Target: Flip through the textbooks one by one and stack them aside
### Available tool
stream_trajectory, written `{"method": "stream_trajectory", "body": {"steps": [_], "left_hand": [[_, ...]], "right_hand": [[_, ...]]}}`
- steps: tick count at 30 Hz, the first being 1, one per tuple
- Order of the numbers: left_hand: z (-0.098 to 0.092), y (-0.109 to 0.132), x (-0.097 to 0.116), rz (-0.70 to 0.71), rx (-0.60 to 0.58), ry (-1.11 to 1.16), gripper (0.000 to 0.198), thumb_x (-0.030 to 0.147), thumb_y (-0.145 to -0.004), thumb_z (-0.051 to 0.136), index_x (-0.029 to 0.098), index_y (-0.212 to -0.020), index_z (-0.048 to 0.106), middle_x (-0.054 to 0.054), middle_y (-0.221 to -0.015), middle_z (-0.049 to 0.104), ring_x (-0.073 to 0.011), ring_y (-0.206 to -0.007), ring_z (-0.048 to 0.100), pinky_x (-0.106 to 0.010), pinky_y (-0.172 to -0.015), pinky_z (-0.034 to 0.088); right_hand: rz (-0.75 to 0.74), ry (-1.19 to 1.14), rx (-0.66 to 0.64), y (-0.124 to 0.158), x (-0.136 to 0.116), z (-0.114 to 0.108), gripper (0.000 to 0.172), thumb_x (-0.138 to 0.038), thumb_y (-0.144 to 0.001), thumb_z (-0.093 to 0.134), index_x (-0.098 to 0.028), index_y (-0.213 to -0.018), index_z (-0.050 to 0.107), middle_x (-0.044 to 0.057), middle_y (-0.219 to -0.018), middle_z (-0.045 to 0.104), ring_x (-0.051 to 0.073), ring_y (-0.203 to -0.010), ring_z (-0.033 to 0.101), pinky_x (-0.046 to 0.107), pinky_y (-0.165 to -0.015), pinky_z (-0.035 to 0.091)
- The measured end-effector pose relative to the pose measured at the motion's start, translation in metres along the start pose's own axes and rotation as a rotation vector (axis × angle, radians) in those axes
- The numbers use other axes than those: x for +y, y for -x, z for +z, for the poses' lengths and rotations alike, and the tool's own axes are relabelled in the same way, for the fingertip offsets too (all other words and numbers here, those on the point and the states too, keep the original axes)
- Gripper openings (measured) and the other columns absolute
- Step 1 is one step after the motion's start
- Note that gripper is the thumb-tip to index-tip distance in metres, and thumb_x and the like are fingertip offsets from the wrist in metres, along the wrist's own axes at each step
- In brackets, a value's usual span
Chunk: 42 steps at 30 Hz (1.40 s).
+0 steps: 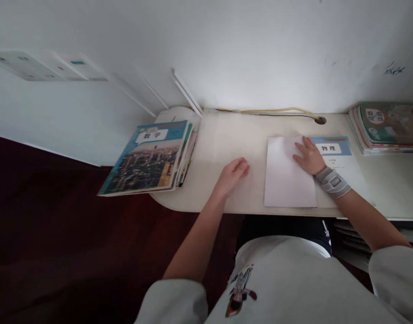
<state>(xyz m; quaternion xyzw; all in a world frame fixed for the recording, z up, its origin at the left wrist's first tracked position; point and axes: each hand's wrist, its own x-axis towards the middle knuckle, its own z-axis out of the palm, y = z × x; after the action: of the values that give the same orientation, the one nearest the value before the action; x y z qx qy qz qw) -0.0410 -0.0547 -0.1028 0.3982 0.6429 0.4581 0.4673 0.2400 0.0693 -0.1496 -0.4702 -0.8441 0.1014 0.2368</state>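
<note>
A physics textbook point(334, 155) with a blue band along its top lies on the white desk, and a blank white page or sheet point(287, 180) covers its left part. My right hand point(309, 156) rests on the right side of this white page, palm down with fingers spread, a grey wrist wrap behind it. To the left of the page, my left hand point(232, 176) is at the desk surface, its fingers loosely bent and nothing visible in them. I cannot tell whether the white sheet is attached to the textbook.
A stack topped by a math textbook point(148, 157) overhangs the desk's point(213, 135) rounded left end. More books point(392, 123) are piled at the right. A yellow cable point(274, 110) runs along the wall to a cable hole point(320, 120). Below the desk's right side are stacked items point(353, 238).
</note>
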Motion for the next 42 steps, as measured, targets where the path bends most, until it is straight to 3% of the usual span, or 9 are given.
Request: {"method": "stream_trajectory", "body": {"steps": [3,6,11,16,22,26,33,38,42], "left_hand": [[-0.002,-0.003,0.007,-0.186,-0.118,0.337,0.02,0.024,-0.08,0.062,0.013,-0.097,0.063,-0.012,-0.108,0.066,-0.0175,-0.086,0.067,-0.035,-0.082,0.053],[-0.006,-0.005,0.01,-0.311,-0.232,0.416,0.016,0.02,-0.08,0.063,0.012,-0.093,0.065,-0.011,-0.101,0.069,-0.0147,-0.076,0.067,-0.026,-0.066,0.053],[-0.003,-0.005,0.005,-0.409,-0.458,0.204,0.017,0.023,-0.078,0.065,0.013,-0.093,0.068,-0.01,-0.092,0.073,-0.0039,-0.046,0.054,-0.015,-0.041,0.038],[-0.003,0.009,0.015,-0.487,-0.726,0.026,0.028,0.038,-0.078,0.064,0.019,-0.096,0.071,-0.01,-0.101,0.072,-0.0003,-0.035,0.038,-0.017,-0.033,0.025],[-0.008,0.029,0.027,-0.42,-0.607,-0.139,0.03,0.043,-0.073,0.069,0.019,-0.091,0.073,-0.004,-0.073,0.071,-0.0053,-0.041,0.049,-0.017,-0.035,0.026],[-0.003,0.038,0.021,-0.531,-0.681,-0.008,0.03,0.04,-0.069,0.071,0.023,-0.093,0.072,-0.005,-0.099,0.071,-0.0026,-0.04,0.047,-0.018,-0.035,0.026],[0.008,0.051,0.011,-0.5,-0.829,-0.124,0.032,0.032,-0.067,0.07,0.019,-0.096,0.071,0.009,-0.037,0.043,-0.0051,-0.033,0.036,-0.017,-0.035,0.024],[0.008,0.056,0.009,-0.41,-0.611,-0.192,0.022,0.031,-0.069,0.066,0.016,-0.085,0.07,0.003,-0.058,0.061,-0.0021,-0.034,0.033,-0.019,-0.035,0.019],[-0.005,0.051,0.014,-0.407,-0.621,-0.176,0.03,0.037,-0.067,0.068,0.017,-0.09,0.069,-0.002,-0.081,0.07,-0.0022,-0.035,0.036,-0.02,-0.035,0.018]], "right_hand": [[-0.006,-0.038,-0.004,0.0,0.001,-0.003,0.053,-0.043,-0.083,0.051,-0.016,-0.129,0.053,0.012,-0.15,0.031,0.035,-0.138,0.024,0.057,-0.11,0.025],[-0.059,-0.077,-0.044,0.001,-0.001,-0.008,0.055,-0.044,-0.08,0.055,-0.016,-0.128,0.055,0.012,-0.149,0.031,0.035,-0.139,0.02,0.056,-0.11,0.025],[-0.097,-0.086,-0.062,0.001,-0.003,-0.009,0.054,-0.045,-0.08,0.055,-0.015,-0.126,0.056,0.013,-0.148,0.033,0.035,-0.14,0.019,0.056,-0.11,0.025],[-0.089,-0.088,-0.06,0.001,-0.002,-0.007,0.052,-0.046,-0.081,0.053,-0.017,-0.124,0.058,0.011,-0.148,0.034,0.035,-0.139,0.021,0.058,-0.109,0.025],[-0.078,-0.075,-0.075,0.001,-0.004,-0.007,0.049,-0.046,-0.081,0.052,-0.017,-0.121,0.06,0.011,-0.146,0.037,0.035,-0.139,0.022,0.058,-0.11,0.025],[-0.081,-0.077,-0.06,0.001,-0.004,-0.007,0.047,-0.046,-0.081,0.052,-0.018,-0.118,0.061,0.01,-0.144,0.04,0.035,-0.138,0.024,0.058,-0.109,0.026],[-0.074,-0.078,-0.073,0.001,-0.006,-0.01,0.049,-0.045,-0.081,0.052,-0.015,-0.118,0.062,0.013,-0.141,0.044,0.035,-0.137,0.027,0.056,-0.11,0.026],[-0.081,-0.072,-0.066,0.0,-0.006,-0.007,0.044,-0.043,-0.08,0.052,-0.018,-0.115,0.064,0.01,-0.134,0.051,0.034,-0.134,0.032,0.056,-0.109,0.029],[-0.101,-0.071,-0.075,0.0,-0.006,-0.006,0.044,-0.04,-0.079,0.052,-0.015,-0.114,0.065,0.013,-0.132,0.053,0.034,-0.133,0.033,0.055,-0.109,0.03]]}}
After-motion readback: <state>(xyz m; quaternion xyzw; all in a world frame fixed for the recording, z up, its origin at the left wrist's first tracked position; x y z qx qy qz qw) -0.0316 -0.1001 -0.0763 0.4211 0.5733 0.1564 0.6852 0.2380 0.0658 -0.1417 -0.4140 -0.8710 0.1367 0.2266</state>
